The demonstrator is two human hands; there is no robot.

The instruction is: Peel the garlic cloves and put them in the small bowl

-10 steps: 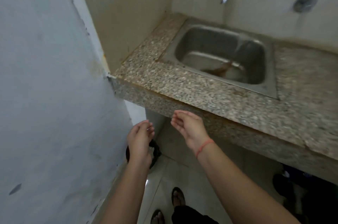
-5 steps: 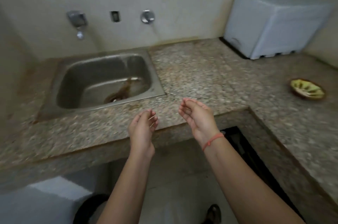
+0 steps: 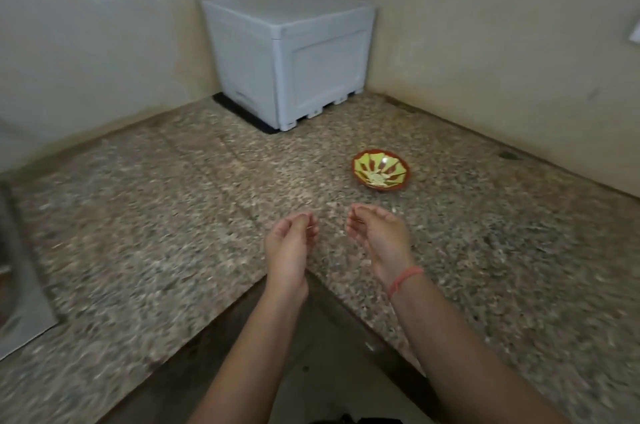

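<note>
Both forearms reached out over the counter's [image 3: 173, 216] inner corner, palms facing each other, hands apart. Left hand [image 3: 289, 243] had fingers curled in toward the thumb; blurred, so cannot tell if it pinched anything. Right hand [image 3: 377, 236] was cupped with loose fingers, nothing seen in it. The bowl [image 3: 355, 170] sat on the counter just past the right hand, with pale bits [image 3: 375, 178] inside.

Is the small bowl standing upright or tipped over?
Upright: the small bowl sits on the counter, its patterned inside facing up.
</note>
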